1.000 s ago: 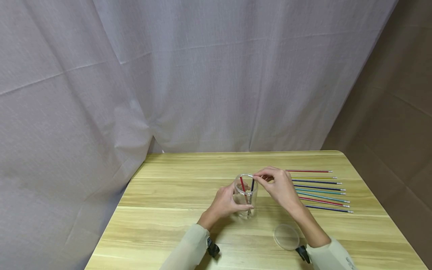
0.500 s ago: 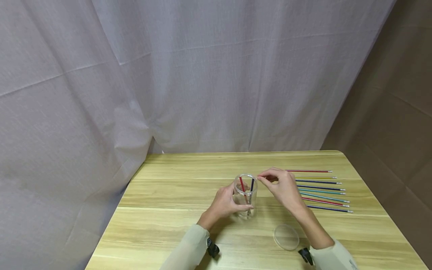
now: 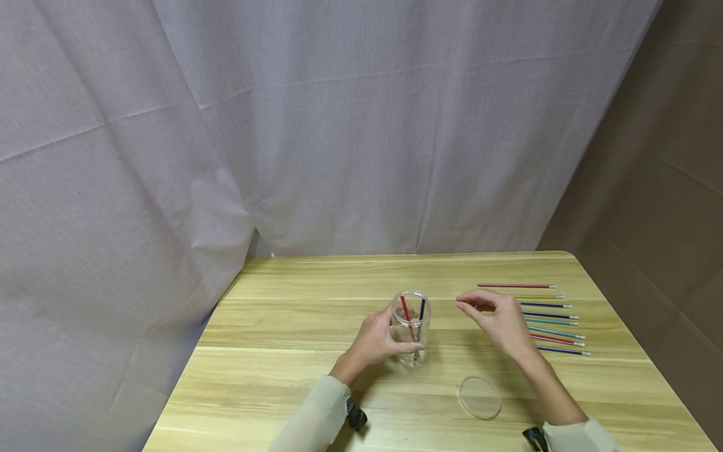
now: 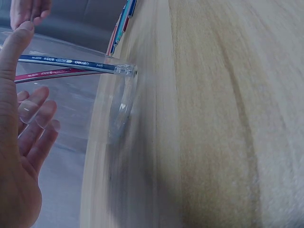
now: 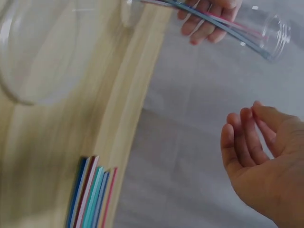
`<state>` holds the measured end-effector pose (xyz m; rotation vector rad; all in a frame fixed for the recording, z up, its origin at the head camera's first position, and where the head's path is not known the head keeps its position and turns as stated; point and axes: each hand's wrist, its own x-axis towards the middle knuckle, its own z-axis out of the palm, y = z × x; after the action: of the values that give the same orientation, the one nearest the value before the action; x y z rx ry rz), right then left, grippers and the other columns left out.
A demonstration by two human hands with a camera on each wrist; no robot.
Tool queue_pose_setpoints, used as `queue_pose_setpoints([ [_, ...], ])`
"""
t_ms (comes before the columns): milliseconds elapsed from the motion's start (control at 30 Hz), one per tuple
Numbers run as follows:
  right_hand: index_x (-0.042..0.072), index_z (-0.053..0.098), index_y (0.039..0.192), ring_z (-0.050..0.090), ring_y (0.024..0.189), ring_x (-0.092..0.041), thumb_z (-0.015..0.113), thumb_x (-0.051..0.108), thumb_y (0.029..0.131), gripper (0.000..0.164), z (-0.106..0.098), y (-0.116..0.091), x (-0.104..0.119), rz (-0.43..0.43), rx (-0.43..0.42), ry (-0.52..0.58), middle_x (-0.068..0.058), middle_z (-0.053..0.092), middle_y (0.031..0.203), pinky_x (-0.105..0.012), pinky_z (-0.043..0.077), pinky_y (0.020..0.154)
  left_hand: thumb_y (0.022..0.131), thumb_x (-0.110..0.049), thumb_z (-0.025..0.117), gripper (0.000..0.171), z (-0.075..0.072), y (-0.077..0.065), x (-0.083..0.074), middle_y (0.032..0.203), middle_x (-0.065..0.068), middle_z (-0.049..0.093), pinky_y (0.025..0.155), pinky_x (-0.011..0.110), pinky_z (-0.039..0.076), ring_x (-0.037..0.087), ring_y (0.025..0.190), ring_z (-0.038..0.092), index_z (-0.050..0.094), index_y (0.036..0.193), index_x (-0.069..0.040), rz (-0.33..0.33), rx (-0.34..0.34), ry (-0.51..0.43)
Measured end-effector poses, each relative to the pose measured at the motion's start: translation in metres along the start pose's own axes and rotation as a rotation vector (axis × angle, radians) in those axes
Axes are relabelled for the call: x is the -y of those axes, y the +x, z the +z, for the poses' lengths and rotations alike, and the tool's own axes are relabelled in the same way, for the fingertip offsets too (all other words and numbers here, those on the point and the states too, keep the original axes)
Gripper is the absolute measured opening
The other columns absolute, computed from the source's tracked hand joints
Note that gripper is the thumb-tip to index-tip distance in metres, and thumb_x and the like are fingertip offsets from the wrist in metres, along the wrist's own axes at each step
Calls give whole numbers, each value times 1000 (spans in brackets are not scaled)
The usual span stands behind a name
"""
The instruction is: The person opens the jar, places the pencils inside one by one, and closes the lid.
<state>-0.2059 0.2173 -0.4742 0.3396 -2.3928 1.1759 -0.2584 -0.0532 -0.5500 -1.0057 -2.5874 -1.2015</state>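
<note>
My left hand [image 3: 373,342] grips a clear jar [image 3: 408,359] around its side. The jar stands upright on the table. Inside lean two pencils with crossing shafts: a red pencil [image 3: 405,307] and a dark blue pencil [image 4: 71,61]. To the right of the jar and apart from it, my right hand [image 3: 499,320] is raised above the table with its fingers loosely bent. The right wrist view shows nothing between those fingers [image 5: 251,135]. Beneath and beyond this hand lies a row of pencils [image 3: 556,332], whose left ends it partly hides in the head view.
A clear round lid [image 3: 479,398] lies on the wooden table [image 3: 294,326], in front of the jar and to its right. The loose pencils are red, yellow, blue and green, with eraser ends pointing right. A grey curtain [image 3: 350,138] hangs behind the table.
My right hand has drawn away from the jar's rim, moving right toward the loose pencils. The dark blue pencil it was near stays in the jar. My left hand keeps its grip.
</note>
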Motion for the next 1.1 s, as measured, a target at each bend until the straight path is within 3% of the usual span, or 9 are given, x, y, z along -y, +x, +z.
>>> queue_pose_setpoints([
  [200,11,81,105,70,88,2,81,5,94,12,-12,-7,-23,32,25,86,-6,80,99,-19,56,69,78,-49,94,75,0,1,1,120,-12,75,89,29,53,0,104,67,58,138,-23,-3,5,6],
  [367,6,80,106,70,90,4,81,2,93,14,-21,-14,-46,28,18,127,-11,80,100,-15,55,77,78,-52,93,73,0,0,0,120,-11,75,88,29,53,1,105,67,56,137,-28,-4,3,12],
  [567,3,80,108,72,88,0,81,-2,92,17,-27,-28,-73,38,37,115,-14,80,100,-12,52,80,78,-45,95,72,0,1,-1,120,-11,75,88,29,53,1,104,67,54,136,-34,-4,-3,5],
  [800,-1,79,106,73,92,-5,80,-3,92,15,-26,-41,-98,86,87,116,-18,79,102,-14,54,80,78,-45,95,72,0,0,1,120,-12,75,89,30,53,1,105,68,58,137,-26,-5,-1,6],
  [900,-5,77,105,75,91,-6,79,-10,90,16,-23,-45,-108,61,99,140,-22,78,101,-14,55,79,78,-46,95,71,0,0,1,119,-16,74,87,28,52,1,103,67,58,135,-28,-11,-3,12],
  [1100,2,80,104,74,89,-5,81,-10,87,21,-20,-49,-115,37,111,76,-14,79,100,-13,54,76,77,-54,93,70,0,-1,1,118,-23,70,80,24,50,0,96,64,61,133,-26,-10,-17,31],
])
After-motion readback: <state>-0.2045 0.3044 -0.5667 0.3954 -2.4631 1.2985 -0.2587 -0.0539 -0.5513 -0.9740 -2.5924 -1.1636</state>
